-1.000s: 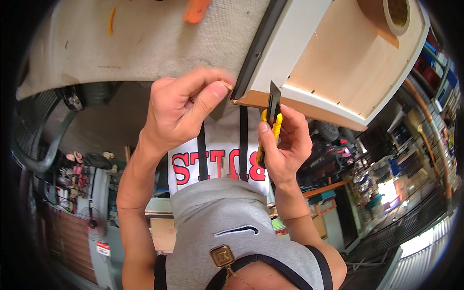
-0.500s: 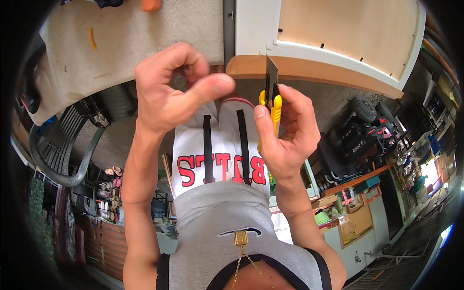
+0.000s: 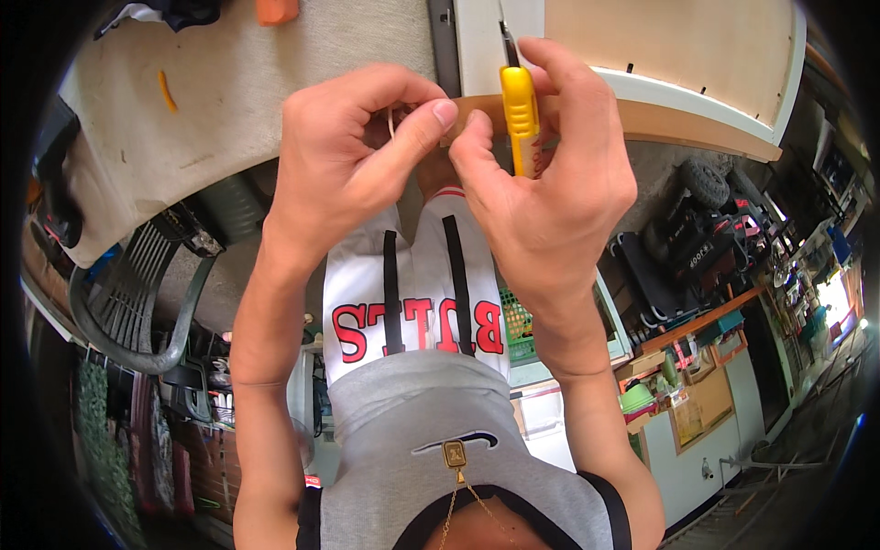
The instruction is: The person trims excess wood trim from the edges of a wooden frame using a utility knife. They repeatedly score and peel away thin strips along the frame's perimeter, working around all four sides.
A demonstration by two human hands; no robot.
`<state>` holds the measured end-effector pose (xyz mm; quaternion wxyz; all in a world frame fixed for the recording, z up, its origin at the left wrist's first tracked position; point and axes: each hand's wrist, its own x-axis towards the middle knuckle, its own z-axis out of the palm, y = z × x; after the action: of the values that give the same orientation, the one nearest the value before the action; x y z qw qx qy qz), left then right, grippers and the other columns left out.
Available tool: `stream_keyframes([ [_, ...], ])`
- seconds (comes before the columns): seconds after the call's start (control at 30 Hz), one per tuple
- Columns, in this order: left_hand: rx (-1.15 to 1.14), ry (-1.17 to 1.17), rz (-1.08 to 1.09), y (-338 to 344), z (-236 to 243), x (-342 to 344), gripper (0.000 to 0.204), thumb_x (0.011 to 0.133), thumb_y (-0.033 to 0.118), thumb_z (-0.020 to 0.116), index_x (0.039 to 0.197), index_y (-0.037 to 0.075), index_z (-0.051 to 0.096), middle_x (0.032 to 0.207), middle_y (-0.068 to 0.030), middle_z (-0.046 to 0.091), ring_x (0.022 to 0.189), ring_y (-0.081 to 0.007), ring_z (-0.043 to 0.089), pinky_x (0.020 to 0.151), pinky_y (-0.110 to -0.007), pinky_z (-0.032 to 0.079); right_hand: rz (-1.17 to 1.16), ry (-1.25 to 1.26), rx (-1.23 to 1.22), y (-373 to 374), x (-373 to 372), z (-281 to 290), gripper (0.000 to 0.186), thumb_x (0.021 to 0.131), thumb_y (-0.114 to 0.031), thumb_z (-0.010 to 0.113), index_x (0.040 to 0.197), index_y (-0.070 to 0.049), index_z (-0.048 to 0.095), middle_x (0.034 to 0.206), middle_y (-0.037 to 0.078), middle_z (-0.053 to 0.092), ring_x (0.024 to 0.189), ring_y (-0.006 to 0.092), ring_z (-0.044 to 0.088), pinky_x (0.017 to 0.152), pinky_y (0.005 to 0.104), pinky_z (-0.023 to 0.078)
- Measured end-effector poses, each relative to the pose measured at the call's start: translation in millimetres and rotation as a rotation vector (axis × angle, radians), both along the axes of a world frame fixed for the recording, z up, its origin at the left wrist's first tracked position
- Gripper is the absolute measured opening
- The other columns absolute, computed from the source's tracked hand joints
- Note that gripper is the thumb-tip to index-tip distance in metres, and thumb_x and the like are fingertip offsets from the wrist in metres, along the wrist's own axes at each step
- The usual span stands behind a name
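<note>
My left hand (image 3: 339, 165) is closed, thumb and fingertips close to the end of a brown wooden edge strip (image 3: 660, 119); something thin and pale shows between its fingers, too hidden to name. Just to its right, my right hand (image 3: 564, 183) grips a yellow utility knife (image 3: 519, 101) with its dark-based blade pointing up, and its thumb sits near the strip. The strip runs along the front of a white-framed panel (image 3: 490, 55) with a pale plywood face (image 3: 669, 37).
A beige surface (image 3: 211, 110) at the upper left holds an orange object (image 3: 277, 9), a yellow piece (image 3: 167, 90) and dark cloth. A plastic chair (image 3: 128, 312) stands below it. A black wheeled vehicle (image 3: 697, 238) and cluttered shelves fill the right.
My right hand has risen with the knife and turned its back more to view. My left fingers, apart half a second ago, have drawn together near the strip. The view has shifted slightly.
</note>
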<state>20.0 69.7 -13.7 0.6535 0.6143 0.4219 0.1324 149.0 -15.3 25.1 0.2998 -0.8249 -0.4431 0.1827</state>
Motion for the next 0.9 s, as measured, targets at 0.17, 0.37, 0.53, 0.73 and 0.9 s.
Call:
stream_keyframes([
  [0.17, -0.045, -0.037, -0.035, 6, -1, 1, 0.015, 0.086, 0.013, 0.072, 0.082, -0.001, 0.070, 0.061, -0.0054, 0.061, 0.049, -0.0072, 0.052, 0.046, -0.024, 0.040, -0.008, -0.072, -0.009, 4, 0, -1, 0.050, 0.067, 0.001, 0.074, 0.115, -0.005, 0.061, 0.094, 0.012, 0.062, 0.077, 0.0289, 0.064, 0.063, 0.0378, 0.055],
  [0.37, -0.080, -0.054, -0.101, 12, -1, 5, 0.016, 0.087, 0.012, 0.070, 0.079, -0.002, 0.066, 0.060, -0.0074, 0.060, 0.049, -0.0104, 0.057, 0.046, -0.026, 0.043, -0.026, -0.101, -0.027, 8, 6, 0, 0.050, 0.070, -0.001, 0.080, 0.116, -0.006, 0.064, 0.092, 0.007, 0.065, 0.071, 0.0156, 0.063, 0.057, 0.0271, 0.049],
  [0.53, -0.022, -0.051, -0.162, 16, 0, 8, 0.017, 0.086, 0.012, 0.070, 0.078, -0.002, 0.064, 0.061, -0.0094, 0.060, 0.049, -0.0147, 0.058, 0.047, -0.029, 0.045, -0.008, -0.134, -0.031, 12, 11, -2, 0.049, 0.071, -0.001, 0.080, 0.116, -0.006, 0.064, 0.091, 0.006, 0.066, 0.069, 0.0126, 0.063, 0.055, 0.0249, 0.048],
  [0.73, -0.013, -0.036, -0.164, 16, -1, 10, 0.019, 0.086, 0.014, 0.069, 0.078, -0.002, 0.065, 0.062, -0.0111, 0.060, 0.051, -0.0183, 0.058, 0.049, -0.031, 0.045, -0.075, -0.098, -0.076, 0, -3, 4, 0.049, 0.067, 0.004, 0.075, 0.113, -0.003, 0.061, 0.094, 0.012, 0.062, 0.080, 0.0300, 0.063, 0.063, 0.0386, 0.053],
  [0.9, -0.010, -0.033, -0.164, 17, -1, 8, 0.018, 0.086, 0.014, 0.069, 0.079, -0.002, 0.065, 0.062, -0.0111, 0.060, 0.051, -0.0173, 0.057, 0.049, -0.030, 0.045, -0.092, -0.084, -0.086, -15, -12, 6, 0.051, 0.066, 0.005, 0.075, 0.114, -0.001, 0.060, 0.099, 0.013, 0.064, 0.082, 0.0302, 0.063, 0.066, 0.0370, 0.054],
])
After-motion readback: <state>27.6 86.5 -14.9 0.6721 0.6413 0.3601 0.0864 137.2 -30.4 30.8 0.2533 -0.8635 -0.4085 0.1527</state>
